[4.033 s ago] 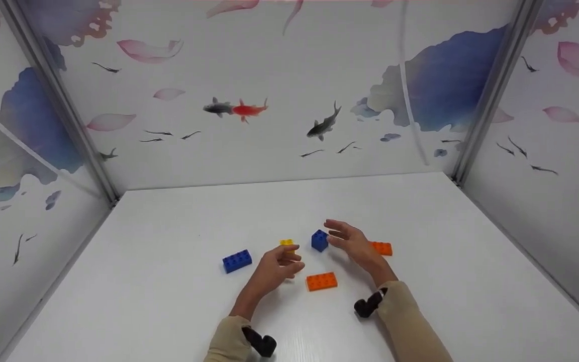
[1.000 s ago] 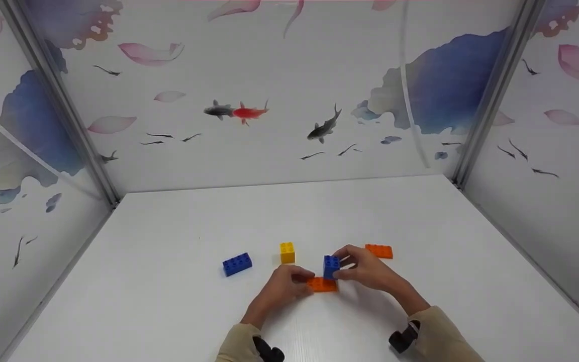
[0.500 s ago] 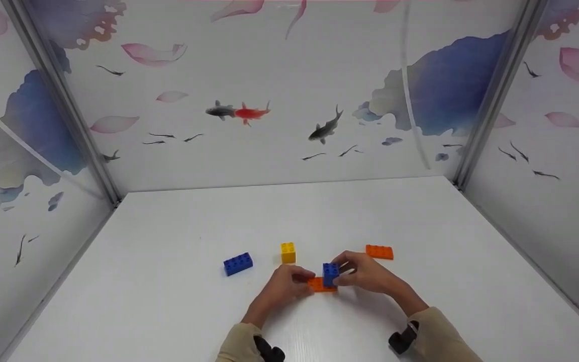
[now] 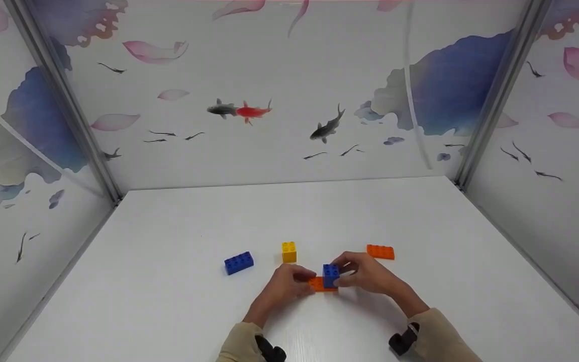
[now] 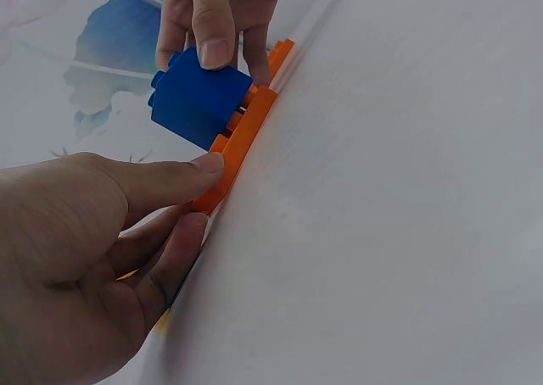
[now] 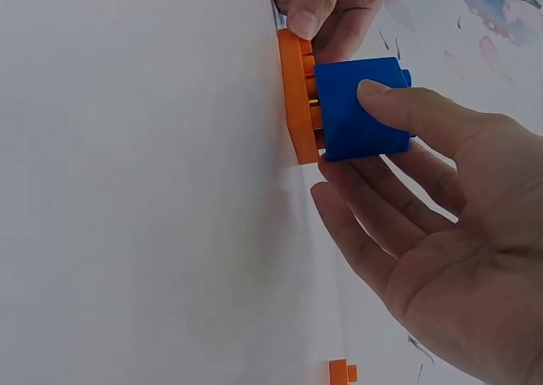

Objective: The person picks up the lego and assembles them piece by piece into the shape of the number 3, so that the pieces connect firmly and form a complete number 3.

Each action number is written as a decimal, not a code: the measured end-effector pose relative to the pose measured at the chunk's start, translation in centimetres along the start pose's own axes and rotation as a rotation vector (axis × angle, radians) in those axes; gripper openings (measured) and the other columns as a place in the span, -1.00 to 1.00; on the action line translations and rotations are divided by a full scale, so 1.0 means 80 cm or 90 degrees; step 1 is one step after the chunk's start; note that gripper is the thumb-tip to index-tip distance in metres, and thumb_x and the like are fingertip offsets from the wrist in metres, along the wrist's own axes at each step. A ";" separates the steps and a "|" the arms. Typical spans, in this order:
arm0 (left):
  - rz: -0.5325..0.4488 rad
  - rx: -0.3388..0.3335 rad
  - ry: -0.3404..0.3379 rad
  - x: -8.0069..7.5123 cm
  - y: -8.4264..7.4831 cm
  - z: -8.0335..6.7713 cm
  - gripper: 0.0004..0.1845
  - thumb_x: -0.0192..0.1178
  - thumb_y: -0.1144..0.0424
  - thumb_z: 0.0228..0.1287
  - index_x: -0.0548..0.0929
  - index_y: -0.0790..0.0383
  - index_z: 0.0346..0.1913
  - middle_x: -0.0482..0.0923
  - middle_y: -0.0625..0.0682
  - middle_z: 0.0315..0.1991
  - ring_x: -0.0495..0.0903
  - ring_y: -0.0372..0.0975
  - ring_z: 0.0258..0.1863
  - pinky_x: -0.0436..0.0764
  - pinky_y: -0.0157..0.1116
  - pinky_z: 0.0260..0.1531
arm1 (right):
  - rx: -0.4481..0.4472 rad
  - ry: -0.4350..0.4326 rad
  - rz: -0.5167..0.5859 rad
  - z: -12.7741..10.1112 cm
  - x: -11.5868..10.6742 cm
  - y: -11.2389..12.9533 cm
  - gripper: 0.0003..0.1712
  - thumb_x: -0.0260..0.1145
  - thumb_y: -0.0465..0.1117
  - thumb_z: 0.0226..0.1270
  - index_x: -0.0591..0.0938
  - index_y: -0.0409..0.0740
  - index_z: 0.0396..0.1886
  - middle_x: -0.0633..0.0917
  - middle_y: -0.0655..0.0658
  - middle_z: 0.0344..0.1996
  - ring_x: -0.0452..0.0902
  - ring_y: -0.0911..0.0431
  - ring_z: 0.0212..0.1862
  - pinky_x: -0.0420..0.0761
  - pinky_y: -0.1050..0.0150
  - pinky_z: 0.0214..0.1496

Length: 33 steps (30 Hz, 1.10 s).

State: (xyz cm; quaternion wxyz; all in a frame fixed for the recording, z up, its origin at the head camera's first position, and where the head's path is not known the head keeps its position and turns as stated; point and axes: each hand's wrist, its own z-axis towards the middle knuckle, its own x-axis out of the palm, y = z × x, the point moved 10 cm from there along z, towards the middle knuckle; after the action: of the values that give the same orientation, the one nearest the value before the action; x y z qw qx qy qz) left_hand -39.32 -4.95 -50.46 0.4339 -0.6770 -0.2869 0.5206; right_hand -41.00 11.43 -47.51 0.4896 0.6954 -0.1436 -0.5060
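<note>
My right hand (image 4: pixel 367 273) pinches a square blue toy brick (image 4: pixel 330 276) between thumb and fingers. The brick sits low over the right half of a thin orange brick (image 4: pixel 318 284) that lies flat on the table. In the right wrist view the blue brick (image 6: pixel 361 109) stands right at the studs of the orange brick (image 6: pixel 297 101), slightly tilted, with studs showing below it. At the orange brick's left end my left hand (image 4: pixel 285 282) grips it between thumb and fingers, as the left wrist view shows with the orange brick (image 5: pixel 242 143).
On the white table (image 4: pixel 169 301), a long blue brick (image 4: pixel 239 263) lies to the left. Behind the left hand stands a yellow brick (image 4: pixel 289 252). Another thin orange brick (image 4: pixel 380 252) lies behind the right hand. Printed panels (image 4: pixel 279 161) wall the table at the back and sides.
Four seconds ago both hands held nothing and the square blue brick stood farther back. The right hand has since brought it over the orange brick and lowered it; the left hand now grips the orange brick.
</note>
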 end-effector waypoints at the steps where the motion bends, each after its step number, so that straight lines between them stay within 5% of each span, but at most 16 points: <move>1: 0.001 0.000 -0.002 0.000 0.000 0.000 -0.69 0.35 0.40 0.25 0.76 0.12 0.05 0.73 -0.01 -0.02 0.67 -0.17 0.00 0.65 -0.12 0.18 | -0.002 -0.002 0.001 0.000 0.000 0.000 -0.63 0.47 -0.18 0.25 0.67 -0.07 0.05 0.70 -0.18 0.05 0.66 -0.07 0.09 0.67 0.00 0.20; 33: -0.007 -0.020 0.003 -0.001 0.002 0.004 -0.70 0.38 0.41 0.21 0.78 0.13 0.01 0.74 0.00 -0.07 0.67 -0.17 -0.05 0.66 -0.11 0.16 | 0.045 -0.021 0.006 -0.001 0.001 -0.001 -0.71 0.51 -0.25 0.17 0.68 -0.08 -0.10 0.73 -0.16 -0.02 0.67 -0.01 0.01 0.70 -0.03 0.15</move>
State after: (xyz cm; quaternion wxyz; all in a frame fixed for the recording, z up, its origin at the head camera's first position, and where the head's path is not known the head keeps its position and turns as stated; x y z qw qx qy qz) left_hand -39.63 -4.99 -50.61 0.4265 -0.6833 -0.2976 0.5125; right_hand -40.91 11.49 -47.61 0.4646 0.7034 -0.1728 -0.5095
